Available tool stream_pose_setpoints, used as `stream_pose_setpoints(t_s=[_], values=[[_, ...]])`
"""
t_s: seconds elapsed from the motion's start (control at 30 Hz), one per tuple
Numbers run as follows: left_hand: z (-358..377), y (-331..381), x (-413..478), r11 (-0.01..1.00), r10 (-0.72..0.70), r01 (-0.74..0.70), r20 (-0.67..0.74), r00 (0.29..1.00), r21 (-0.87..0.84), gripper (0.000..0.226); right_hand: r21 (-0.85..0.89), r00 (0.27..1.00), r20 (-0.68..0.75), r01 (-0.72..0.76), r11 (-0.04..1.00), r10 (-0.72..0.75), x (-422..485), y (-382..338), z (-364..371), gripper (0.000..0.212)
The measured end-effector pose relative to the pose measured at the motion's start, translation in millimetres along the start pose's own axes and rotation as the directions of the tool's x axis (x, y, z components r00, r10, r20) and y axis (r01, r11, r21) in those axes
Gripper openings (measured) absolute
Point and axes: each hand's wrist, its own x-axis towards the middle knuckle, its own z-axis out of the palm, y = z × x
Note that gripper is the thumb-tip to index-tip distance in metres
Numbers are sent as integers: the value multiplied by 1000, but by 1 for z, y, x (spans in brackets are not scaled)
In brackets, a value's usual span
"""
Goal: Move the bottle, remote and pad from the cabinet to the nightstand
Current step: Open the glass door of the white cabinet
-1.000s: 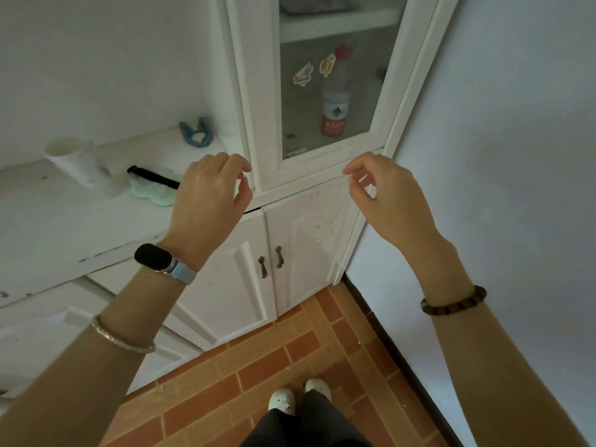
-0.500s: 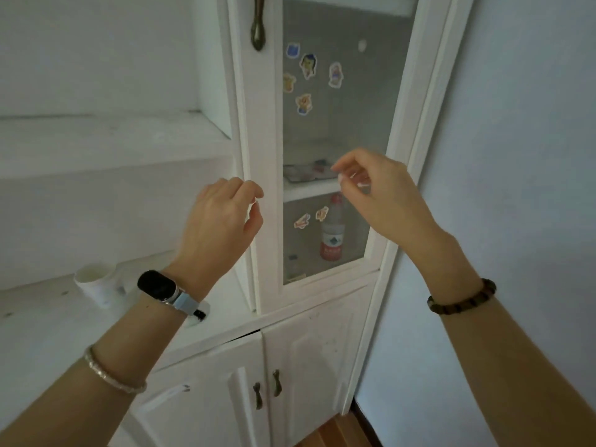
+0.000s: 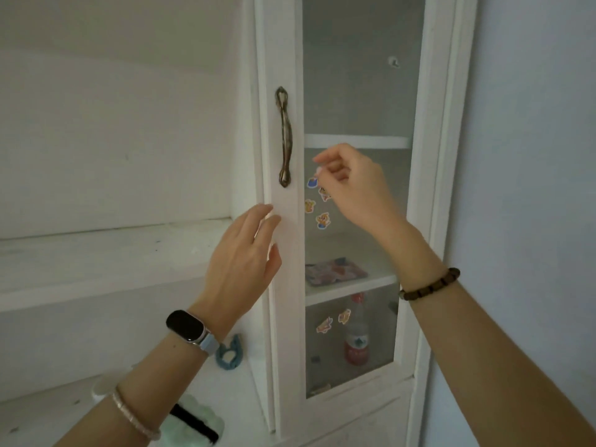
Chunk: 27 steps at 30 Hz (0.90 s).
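Observation:
A white cabinet with a glass door (image 3: 283,285) stands in front of me, its door closed. Behind the glass, a clear bottle (image 3: 356,337) with a red cap and red label stands on the lower shelf. A colourful flat pad (image 3: 335,271) lies on the shelf above it. No remote is clear behind the glass. My left hand (image 3: 245,262) is raised, fingers apart, against the door's left stile below the bronze handle (image 3: 284,137). My right hand (image 3: 351,182) hovers in front of the glass just right of the handle, fingers curled and empty.
A white counter (image 3: 48,411) lies at lower left with a pale green fluffy item and black strap (image 3: 193,421) and a blue hair clip (image 3: 228,353). A white shelf (image 3: 96,253) runs left of the cabinet. A pale wall (image 3: 532,188) is close on the right.
My view has tilted up from the floor and lower doors to the upper glass door. Both hands have risen along the door toward the bronze handle.

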Motion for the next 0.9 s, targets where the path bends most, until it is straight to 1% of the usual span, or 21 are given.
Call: stream_pose_setpoints(t_s=[0.17, 0.3, 0.47, 0.6, 0.77, 0.9], values=[[6, -7, 2, 997, 2, -10, 97, 995, 79, 58, 34, 1000, 19, -4, 999, 4, 30, -13, 18, 27], [12, -12, -2, 989, -8, -17, 165, 986, 148, 62, 75, 1000, -3, -9, 997, 10, 42, -19, 30, 27], [15, -16, -7, 984, -14, -26, 222, 975, 178, 69, 82, 999, -20, -25, 996, 27, 48, -21, 37, 22], [14, -18, -7, 978, -15, -36, 246, 969, 204, 69, 17, 999, -44, -25, 1000, 26, 51, -25, 39, 19], [15, -17, -8, 982, -4, -43, 248, 969, 183, 69, -72, 996, -83, -22, 997, 16, 50, -31, 43, 21], [13, -17, -9, 984, -2, -44, 260, 965, 171, 68, -129, 997, -73, -24, 991, 15, 47, -37, 43, 21]])
